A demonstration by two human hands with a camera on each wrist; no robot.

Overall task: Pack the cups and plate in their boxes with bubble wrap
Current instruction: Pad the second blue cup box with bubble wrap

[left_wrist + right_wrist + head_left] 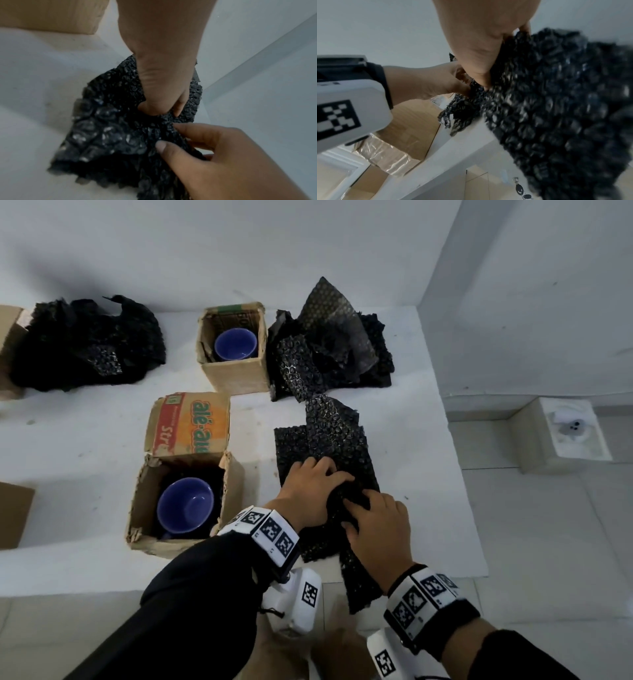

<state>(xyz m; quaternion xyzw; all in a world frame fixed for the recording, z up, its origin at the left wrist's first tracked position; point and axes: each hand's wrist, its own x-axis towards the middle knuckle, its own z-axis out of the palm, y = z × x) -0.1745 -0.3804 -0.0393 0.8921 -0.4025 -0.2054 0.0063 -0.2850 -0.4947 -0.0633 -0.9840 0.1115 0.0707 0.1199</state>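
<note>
A black bubble wrap sheet (329, 440) lies on the white table (85, 446) at the right, its near end hanging over the front edge. My left hand (313, 486) and right hand (375, 520) are both on it, side by side. In the left wrist view the left hand (163, 100) digs curled fingers into the bubble wrap (109, 135), and the right hand (202, 146) pinches a fold between thumb and fingers. Two blue cups stand in open cardboard boxes: the near cup (185, 510) in its box (144, 501), the far cup (235, 344) in its box (236, 374). No plate is visible.
Loose heaps of black bubble wrap lie at the back right (332, 344) and back left (89, 340). Cardboard pieces sit at the left edge (13, 515) and far left (8, 333). The table's right edge drops to a tiled floor (548, 542).
</note>
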